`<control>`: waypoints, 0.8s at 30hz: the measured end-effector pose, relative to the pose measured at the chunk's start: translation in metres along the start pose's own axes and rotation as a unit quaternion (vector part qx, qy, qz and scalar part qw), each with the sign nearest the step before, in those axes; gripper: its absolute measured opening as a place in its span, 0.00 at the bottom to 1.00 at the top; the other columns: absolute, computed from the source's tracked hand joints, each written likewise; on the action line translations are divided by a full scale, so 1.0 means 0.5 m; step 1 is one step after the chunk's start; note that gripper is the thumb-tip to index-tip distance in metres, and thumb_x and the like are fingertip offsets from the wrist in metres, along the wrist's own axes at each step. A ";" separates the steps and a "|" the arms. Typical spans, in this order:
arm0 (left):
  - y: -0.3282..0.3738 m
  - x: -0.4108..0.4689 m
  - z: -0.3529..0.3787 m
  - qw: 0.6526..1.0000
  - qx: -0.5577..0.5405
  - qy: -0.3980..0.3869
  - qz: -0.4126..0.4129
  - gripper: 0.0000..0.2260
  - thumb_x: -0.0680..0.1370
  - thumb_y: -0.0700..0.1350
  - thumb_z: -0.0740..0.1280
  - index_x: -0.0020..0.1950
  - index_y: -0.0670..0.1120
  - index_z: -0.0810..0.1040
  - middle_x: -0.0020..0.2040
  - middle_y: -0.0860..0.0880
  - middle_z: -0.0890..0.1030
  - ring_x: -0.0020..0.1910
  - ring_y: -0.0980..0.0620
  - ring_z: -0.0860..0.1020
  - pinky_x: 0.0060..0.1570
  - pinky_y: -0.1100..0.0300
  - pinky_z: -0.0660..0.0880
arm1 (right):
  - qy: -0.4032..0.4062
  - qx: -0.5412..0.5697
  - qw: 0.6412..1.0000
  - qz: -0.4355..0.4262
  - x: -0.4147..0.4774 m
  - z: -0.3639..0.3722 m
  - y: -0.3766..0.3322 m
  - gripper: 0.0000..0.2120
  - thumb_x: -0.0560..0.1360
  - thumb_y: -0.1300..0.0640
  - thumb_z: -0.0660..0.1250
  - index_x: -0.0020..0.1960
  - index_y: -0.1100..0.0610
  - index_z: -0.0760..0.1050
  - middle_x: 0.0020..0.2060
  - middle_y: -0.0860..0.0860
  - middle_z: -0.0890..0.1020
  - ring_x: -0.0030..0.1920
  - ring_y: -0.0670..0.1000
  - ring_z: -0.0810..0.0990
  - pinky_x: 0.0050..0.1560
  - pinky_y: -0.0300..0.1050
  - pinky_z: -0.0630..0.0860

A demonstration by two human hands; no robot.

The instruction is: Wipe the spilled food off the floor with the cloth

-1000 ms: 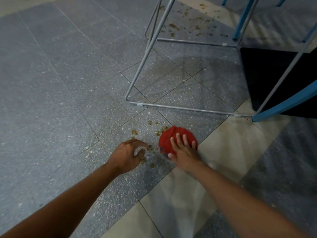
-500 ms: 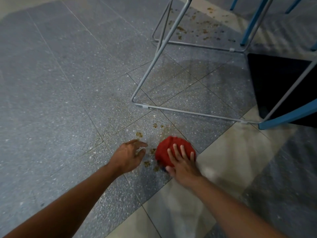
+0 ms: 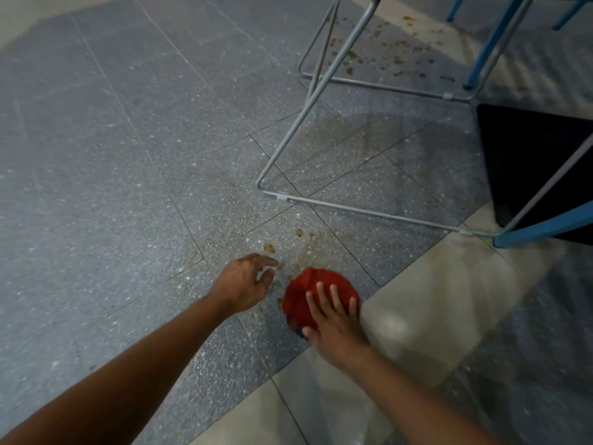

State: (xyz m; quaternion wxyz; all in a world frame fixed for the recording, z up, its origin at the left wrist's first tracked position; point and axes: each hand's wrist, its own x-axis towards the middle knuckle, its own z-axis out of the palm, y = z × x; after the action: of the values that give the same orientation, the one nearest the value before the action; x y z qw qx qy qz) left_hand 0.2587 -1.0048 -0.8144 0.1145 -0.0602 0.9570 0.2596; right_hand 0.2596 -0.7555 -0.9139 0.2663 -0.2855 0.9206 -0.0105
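Observation:
A bunched red cloth [image 3: 305, 292] lies on the grey speckled floor tile, and my right hand [image 3: 337, 329] presses flat on its near side with fingers spread. My left hand [image 3: 244, 284] hovers just left of the cloth, fingers loosely curled and apart, holding nothing. Brown food crumbs [image 3: 269, 248] and a thin smear [image 3: 308, 248] sit just beyond both hands. A small crumb shows at the cloth's left edge. A larger scatter of spilled food [image 3: 385, 56] lies far back under the chairs.
A grey wire chair frame [image 3: 369, 213] rests on the floor just beyond the cloth, its bar running left to right. A blue chair leg [image 3: 545, 228] and a black mat [image 3: 529, 162] are at the right. More blue legs [image 3: 487, 49] stand at the back.
My right hand has dragged the red cloth toward me and a little left, leaving a smear where it was. My left hand's fingers have opened slightly.

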 end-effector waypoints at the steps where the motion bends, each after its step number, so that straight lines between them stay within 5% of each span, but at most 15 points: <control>1: 0.001 0.001 0.000 1.000 0.000 0.001 -0.001 0.15 0.86 0.50 0.65 0.72 0.52 0.82 0.71 0.48 0.81 0.63 0.45 0.84 0.62 0.53 0.80 | 0.003 -0.005 1.000 -0.004 0.008 -0.006 0.003 0.39 0.81 0.35 0.52 0.83 0.47 0.38 0.80 0.49 0.32 0.81 0.58 0.35 0.75 0.70 0.40; 7: -0.005 0.001 0.001 1.000 0.009 0.014 -0.004 0.15 0.86 0.49 0.65 0.72 0.52 0.81 0.71 0.47 0.82 0.62 0.45 0.84 0.62 0.52 0.80 | 0.004 0.035 0.998 0.060 0.102 -0.083 -0.024 0.36 0.82 0.37 0.51 0.83 0.48 0.39 0.82 0.51 0.37 0.81 0.58 0.37 0.76 0.71 0.41; 13: -0.004 -0.051 0.021 0.999 0.020 0.003 0.033 0.15 0.87 0.48 0.63 0.72 0.51 0.80 0.70 0.48 0.82 0.62 0.47 0.83 0.63 0.50 0.80 | 0.025 0.010 1.000 -0.002 -0.020 0.034 -0.110 0.36 0.81 0.37 0.51 0.83 0.48 0.42 0.82 0.51 0.37 0.81 0.60 0.38 0.75 0.72 0.39; 19: 0.010 -0.081 0.060 0.997 0.042 -0.012 0.068 0.15 0.84 0.42 0.65 0.69 0.48 0.82 0.62 0.42 0.85 0.57 0.41 0.84 0.59 0.49 0.81 | -0.007 0.036 0.998 0.055 0.111 -0.079 -0.097 0.34 0.84 0.39 0.49 0.83 0.49 0.36 0.81 0.51 0.33 0.81 0.59 0.34 0.76 0.71 0.39; 24: 0.029 -0.056 0.063 0.997 0.045 -0.012 0.067 0.19 0.85 0.48 0.64 0.76 0.49 0.77 0.72 0.44 0.81 0.68 0.43 0.80 0.69 0.52 0.76 | 0.005 0.000 1.000 -0.007 0.020 0.017 -0.139 0.35 0.84 0.40 0.47 0.81 0.50 0.31 0.80 0.53 0.31 0.80 0.60 0.31 0.74 0.72 0.37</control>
State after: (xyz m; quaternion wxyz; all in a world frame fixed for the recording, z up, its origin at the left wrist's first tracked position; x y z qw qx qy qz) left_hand 0.2893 -0.9747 -0.8266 0.1107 0.0124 0.9681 0.2243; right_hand 0.2931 -0.8181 -0.9142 0.2616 -0.2918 0.9199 -0.0137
